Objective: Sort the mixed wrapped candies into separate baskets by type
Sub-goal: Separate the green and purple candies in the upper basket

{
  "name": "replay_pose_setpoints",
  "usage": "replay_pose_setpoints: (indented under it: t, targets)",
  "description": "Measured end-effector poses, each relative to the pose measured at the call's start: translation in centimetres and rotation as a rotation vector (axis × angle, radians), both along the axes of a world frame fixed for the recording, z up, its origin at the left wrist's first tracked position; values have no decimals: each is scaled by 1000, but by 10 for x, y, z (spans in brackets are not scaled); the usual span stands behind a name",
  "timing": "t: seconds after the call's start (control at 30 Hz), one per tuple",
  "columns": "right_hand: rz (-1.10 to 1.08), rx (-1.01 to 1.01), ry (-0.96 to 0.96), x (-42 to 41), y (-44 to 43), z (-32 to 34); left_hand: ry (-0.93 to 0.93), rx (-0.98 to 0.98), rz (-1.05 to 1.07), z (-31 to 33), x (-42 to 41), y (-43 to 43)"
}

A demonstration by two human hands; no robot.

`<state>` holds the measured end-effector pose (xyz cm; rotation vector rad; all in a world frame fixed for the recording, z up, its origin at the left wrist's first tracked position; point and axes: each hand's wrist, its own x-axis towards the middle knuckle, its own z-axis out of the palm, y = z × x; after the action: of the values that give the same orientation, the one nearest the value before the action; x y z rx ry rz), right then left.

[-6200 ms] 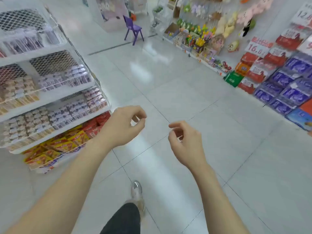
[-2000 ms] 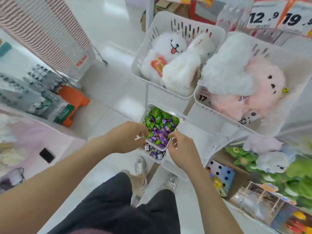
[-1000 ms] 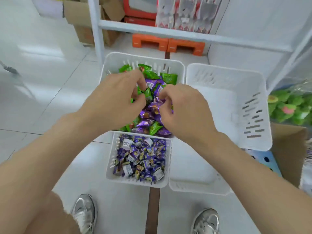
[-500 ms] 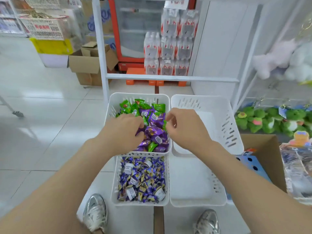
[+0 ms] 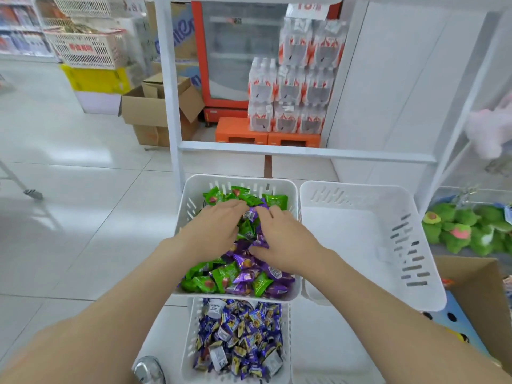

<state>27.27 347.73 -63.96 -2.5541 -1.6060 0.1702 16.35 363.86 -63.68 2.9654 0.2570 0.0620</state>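
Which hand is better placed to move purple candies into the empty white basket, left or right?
Probably the right hand. It touches purple candies in the mixed basket, on the side next to the empty basket. The left hand lies farther away and would have to cross over it.

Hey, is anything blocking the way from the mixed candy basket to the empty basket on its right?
Nothing visible. The mixed basket and the empty basket sit side by side, open on top; only their rims lie between. The left hand and right hand rest on the mixed candies.
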Motion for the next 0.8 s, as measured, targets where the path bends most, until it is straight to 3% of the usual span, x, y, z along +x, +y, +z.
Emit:
replay_pose_setpoints:
  t: [0.2, 0.4, 0.63, 0.8]
  targets:
    - [27, -13, -127, 16, -16, 3, -16, -10, -142, -18, 33, -5]
    - [41, 49, -98, 26, -33, 5, 139, 240, -82, -20, 43, 2]
    - [54, 93, -118, 19, -23, -1, -20, 54, -73, -15, 21, 19]
    - [107, -45, -157, 5, -8, -14, 6, -53, -7, -14, -1, 21]
